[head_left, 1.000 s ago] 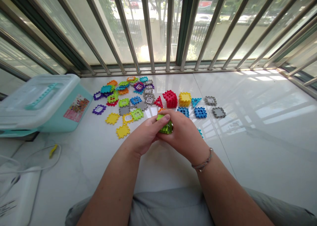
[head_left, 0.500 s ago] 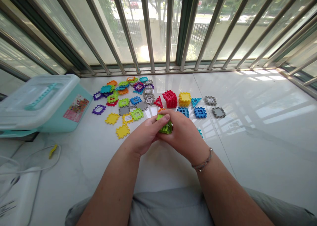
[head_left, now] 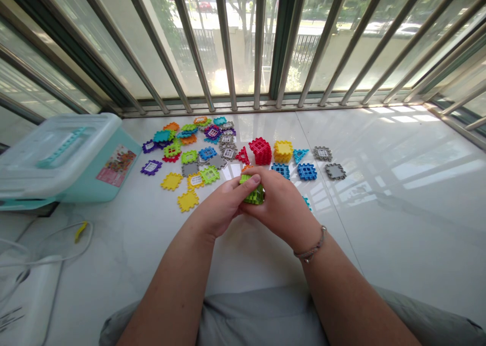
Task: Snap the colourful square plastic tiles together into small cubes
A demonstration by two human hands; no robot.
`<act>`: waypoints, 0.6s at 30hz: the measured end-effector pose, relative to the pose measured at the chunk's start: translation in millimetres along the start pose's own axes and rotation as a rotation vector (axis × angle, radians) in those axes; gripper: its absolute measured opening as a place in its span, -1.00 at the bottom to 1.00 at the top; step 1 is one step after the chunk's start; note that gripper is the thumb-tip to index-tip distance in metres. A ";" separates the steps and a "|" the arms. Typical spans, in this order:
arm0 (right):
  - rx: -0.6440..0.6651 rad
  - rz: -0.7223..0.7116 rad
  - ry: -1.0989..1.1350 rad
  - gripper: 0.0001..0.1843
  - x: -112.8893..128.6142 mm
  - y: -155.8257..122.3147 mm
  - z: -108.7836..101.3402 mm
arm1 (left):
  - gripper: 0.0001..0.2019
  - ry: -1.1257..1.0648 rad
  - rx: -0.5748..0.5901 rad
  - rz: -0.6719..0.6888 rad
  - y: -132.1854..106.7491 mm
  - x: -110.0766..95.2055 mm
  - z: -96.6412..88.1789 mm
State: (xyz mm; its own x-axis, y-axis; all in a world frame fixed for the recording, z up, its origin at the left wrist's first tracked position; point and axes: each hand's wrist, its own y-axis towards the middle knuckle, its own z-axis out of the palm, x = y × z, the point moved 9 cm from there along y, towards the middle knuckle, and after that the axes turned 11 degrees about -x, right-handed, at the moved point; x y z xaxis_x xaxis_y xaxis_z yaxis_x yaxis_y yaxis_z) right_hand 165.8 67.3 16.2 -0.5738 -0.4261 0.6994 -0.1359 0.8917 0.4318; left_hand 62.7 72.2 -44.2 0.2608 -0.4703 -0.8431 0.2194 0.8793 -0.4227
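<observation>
Between my two hands is a stack of green interlocking plastic tiles, partly covered by my fingers. My left hand grips it from the left, thumb laid across the top. From the right, my right hand wraps round the same stack. Just beyond my hands stand a stack of red tiles and a stack of yellow tiles. Blue window tiles lie past my right hand, and a teal piece is partly hidden by it.
Loose tiles in several colours spread over the white tiled floor to the left. A lidded aqua storage box stands at far left, near a white cable. Metal window bars run along the back.
</observation>
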 end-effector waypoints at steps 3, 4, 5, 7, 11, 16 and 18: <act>0.003 0.004 -0.003 -0.46 0.2 0.3 0.3 | -0.45 0.004 -0.011 -0.001 0.1 -0.1 -1.3; 0.004 0.006 -0.003 -0.47 0.2 0.3 0.3 | -0.44 0.007 -0.013 -0.001 0.0 -0.1 -1.4; 0.005 0.007 -0.002 -0.47 0.3 0.2 0.3 | -0.43 0.011 -0.014 -0.001 -0.1 -0.3 -1.4; 0.006 0.007 -0.001 -0.48 0.6 0.0 0.2 | -0.41 0.021 -0.017 -0.002 -0.6 -0.6 -1.1; 0.002 0.002 -0.008 -0.49 0.6 -0.4 -0.2 | -0.38 0.033 -0.028 0.002 -1.7 -2.0 -0.4; -0.004 -0.009 -0.014 -0.50 1.7 0.0 -0.1 | -0.38 0.027 -0.023 0.001 -1.1 -1.0 -0.8; -0.003 -0.008 -0.018 -0.51 1.8 0.0 0.1 | -0.39 0.031 -0.021 -0.001 -0.3 0.1 -1.7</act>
State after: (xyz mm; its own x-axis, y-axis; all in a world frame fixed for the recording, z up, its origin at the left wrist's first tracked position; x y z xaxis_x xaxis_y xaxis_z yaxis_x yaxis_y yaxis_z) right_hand 164.7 66.6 17.4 -0.5872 -0.4304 0.6855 -0.1384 0.8878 0.4389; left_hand 61.1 72.0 -44.7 0.2310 -0.4689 -0.8525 0.1995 0.8804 -0.4302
